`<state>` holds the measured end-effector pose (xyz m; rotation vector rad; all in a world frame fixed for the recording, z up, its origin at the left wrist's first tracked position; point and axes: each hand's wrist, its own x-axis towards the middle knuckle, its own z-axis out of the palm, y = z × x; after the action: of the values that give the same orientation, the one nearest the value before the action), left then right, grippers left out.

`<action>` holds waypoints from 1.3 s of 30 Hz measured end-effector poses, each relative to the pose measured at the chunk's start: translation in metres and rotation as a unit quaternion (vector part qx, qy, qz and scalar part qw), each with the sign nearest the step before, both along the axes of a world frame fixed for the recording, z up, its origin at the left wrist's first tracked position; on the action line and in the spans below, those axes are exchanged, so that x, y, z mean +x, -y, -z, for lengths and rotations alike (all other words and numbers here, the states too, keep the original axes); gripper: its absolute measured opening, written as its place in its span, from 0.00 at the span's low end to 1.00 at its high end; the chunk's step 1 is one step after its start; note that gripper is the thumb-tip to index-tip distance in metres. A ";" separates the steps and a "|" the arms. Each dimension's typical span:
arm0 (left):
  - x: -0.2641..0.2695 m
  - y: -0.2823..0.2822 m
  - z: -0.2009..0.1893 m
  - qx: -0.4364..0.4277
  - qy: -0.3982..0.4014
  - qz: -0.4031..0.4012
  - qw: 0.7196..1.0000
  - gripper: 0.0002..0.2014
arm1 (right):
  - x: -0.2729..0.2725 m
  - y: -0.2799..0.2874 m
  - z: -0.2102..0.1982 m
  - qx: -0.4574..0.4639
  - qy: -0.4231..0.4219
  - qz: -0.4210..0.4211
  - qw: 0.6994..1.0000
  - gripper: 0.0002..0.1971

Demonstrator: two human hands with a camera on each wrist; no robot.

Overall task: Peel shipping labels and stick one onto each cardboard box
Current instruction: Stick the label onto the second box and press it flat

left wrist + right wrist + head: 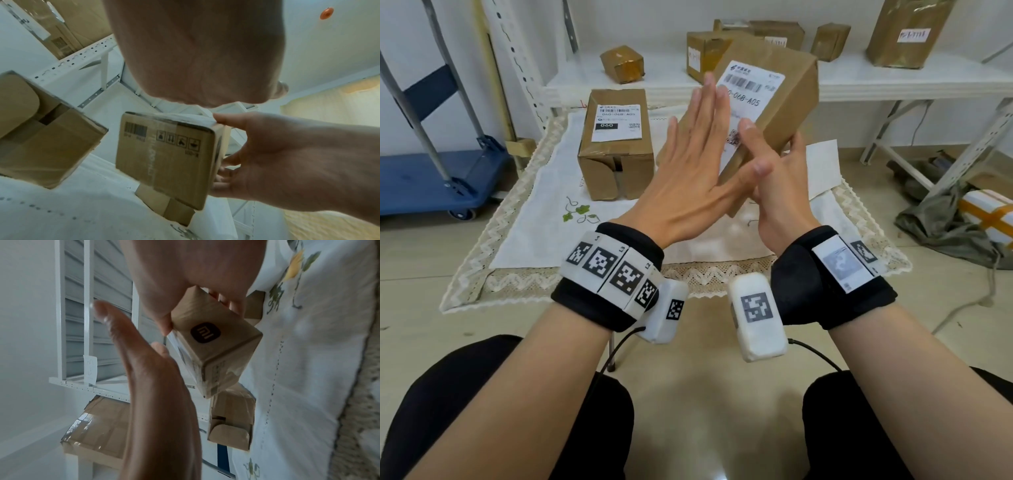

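Left hand (693, 171) flat, hiding label (748, 102) edge; right hand (779, 192) grips box (787, 99).

The held box (774, 102) is raised at centre, above the cloth (544, 219) spread on the floor. A labelled box (616, 144) stands on the cloth at its nine o'clock. The shelf (893, 82) runs behind at twelve, carrying several parcels. A trolley (431, 178) sits at nine o'clock, beyond the cloth.
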<state>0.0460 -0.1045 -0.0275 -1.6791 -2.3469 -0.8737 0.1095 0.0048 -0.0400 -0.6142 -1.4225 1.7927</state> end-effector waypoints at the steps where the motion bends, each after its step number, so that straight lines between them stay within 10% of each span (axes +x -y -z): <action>1: -0.001 0.000 -0.001 0.006 -0.013 -0.008 1.000 0.54 | 0.000 0.002 0.001 0.002 0.008 -0.011 1.000 0.47; 23: -0.023 0.006 0.010 0.006 0.017 -0.076 0.997 0.55 | 0.017 0.005 -0.009 0.012 0.035 -0.035 0.999 0.25; 39: -0.040 0.011 0.008 0.029 0.019 -0.103 0.994 0.57 | 0.020 0.008 -0.010 0.088 0.082 -0.073 0.990 0.38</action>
<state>0.0062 -0.1154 -0.0352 -1.3802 -2.4397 -0.9310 0.1296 -0.0029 -0.0300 -0.5895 -1.7562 1.7342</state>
